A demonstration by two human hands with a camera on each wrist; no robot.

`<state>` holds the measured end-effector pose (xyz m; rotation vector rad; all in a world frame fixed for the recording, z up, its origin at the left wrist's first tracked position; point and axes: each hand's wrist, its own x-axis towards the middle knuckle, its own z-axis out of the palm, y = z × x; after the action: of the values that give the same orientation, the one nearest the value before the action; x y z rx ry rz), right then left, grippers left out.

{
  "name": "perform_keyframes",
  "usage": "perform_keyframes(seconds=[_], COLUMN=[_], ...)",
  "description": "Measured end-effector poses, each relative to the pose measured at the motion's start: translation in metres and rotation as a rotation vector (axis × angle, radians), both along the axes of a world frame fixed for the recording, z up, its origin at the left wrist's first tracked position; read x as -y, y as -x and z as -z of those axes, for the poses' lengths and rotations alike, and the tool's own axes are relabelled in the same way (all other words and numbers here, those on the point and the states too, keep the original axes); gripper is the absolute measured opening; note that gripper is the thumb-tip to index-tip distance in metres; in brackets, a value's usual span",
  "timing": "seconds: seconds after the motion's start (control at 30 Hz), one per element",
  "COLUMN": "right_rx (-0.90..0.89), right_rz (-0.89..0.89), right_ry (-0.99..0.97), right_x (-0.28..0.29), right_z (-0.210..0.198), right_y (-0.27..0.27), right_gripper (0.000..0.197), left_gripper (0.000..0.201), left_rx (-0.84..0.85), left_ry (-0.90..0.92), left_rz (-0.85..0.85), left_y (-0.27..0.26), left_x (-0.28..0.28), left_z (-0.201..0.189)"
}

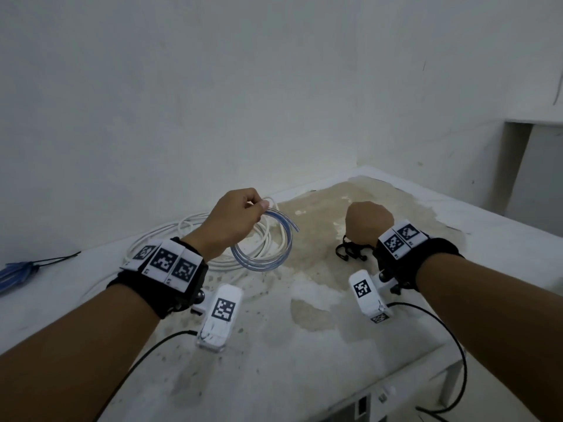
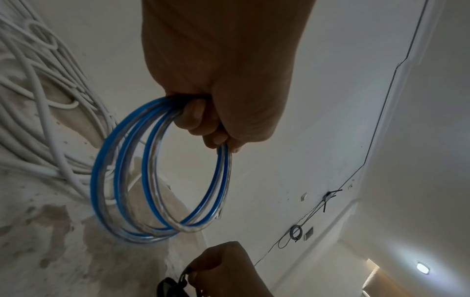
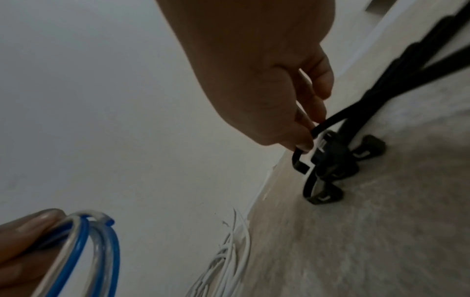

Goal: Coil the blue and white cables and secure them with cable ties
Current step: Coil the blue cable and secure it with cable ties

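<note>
The left hand [image 1: 234, 222] sits just left of centre in the head view, its fingers curled round the top of the blue cable [image 1: 262, 254], which hangs from it as a coil of several loops over the tabletop [image 1: 304, 345]. In the left wrist view the coil [image 2: 162, 166] fills the middle of the frame, blue and clear strands side by side, gripped at its upper right by the fingers [image 2: 201, 118]. The white cable [image 1: 182, 236] lies loose on the tabletop behind and to the left of the blue coil, its loops spreading toward the wall; in the right wrist view a part of it [image 3: 223, 261] shows at lower centre. The right hand [image 1: 368, 222] is right of centre in the head view, knuckles up, above a bunch of black ties [image 1: 350, 252] lying on the tabletop. The right wrist view shows its fingertips [image 3: 302, 140] pinching one black tie [image 3: 328, 120] at the top of the bunch, whose heads [image 3: 328, 193] rest on the stained surface. At the left edge of the head view lies a bundle of blue ties [image 1: 15, 274] with thin black strands beside it, well apart from both hands. Marker-covered bands wrap both wrists.
</note>
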<state>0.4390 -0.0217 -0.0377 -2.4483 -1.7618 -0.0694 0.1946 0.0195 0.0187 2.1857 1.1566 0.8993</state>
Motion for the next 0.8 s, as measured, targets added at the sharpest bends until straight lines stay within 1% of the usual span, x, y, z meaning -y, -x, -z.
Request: perform_keyframes(seconds=[0.13, 0.2, 0.27, 0.3, 0.37, 0.47, 0.57, 0.63, 0.7, 0.8], right_rx=[0.061, 0.03, -0.02, -0.072, -0.282, -0.673, -1.103, -1.388, -1.562, -1.655], right_rz=[0.019, 0.03, 0.015, -0.009, -0.069, -0.204, -0.313, -0.381, -0.457, -0.501], right_ry=[-0.129, -0.243, -0.383, -0.452, -0.561, -0.616, -0.525, -0.383, -0.247, -0.139], right_x=[0.0, -0.007, -0.015, -0.021, -0.032, -0.05, -0.063, -0.069, -0.077, -0.09], right_z=[-0.024, -0.035, -0.045, -0.048, -0.052, -0.053, -0.053, -0.055, -0.053, -0.038], right_y=[0.003, 0.005, 0.011, 0.015, 0.032, 0.075, 0.132, 0.171, 0.204, 0.247], right_gripper=[0.032, 0.028, 0.012, 0.014, 0.018, 0.011, 0.003, 0.003, 0.006, 0.012], left_gripper=[0.025, 0.025, 0.025, 0.025, 0.026, 0.026, 0.024, 0.024, 0.025, 0.025], left_rx=[0.056, 0.082, 0.111, 0.13, 0.171, 0.215, 0.229, 0.235, 0.256, 0.288], left_ry=[0.025, 0.037, 0.039, 0.039, 0.037, 0.021, -0.012, -0.027, -0.029, -0.023], left_rz=[-0.002, 0.015, 0.041, 0.054, 0.086, 0.121, 0.083, 0.019, -0.058, -0.173], left_y=[0.009, 0.011, 0.014, 0.015, 0.021, 0.036, 0.061, 0.086, 0.113, 0.152], left_x=[0.0, 0.0, 0.001, 0.001, 0.0, -0.004, -0.011, -0.017, -0.023, -0.032], left_z=[-0.006, -0.006, -0.006, -0.005, -0.005, -0.004, -0.001, 0.005, 0.012, 0.025])
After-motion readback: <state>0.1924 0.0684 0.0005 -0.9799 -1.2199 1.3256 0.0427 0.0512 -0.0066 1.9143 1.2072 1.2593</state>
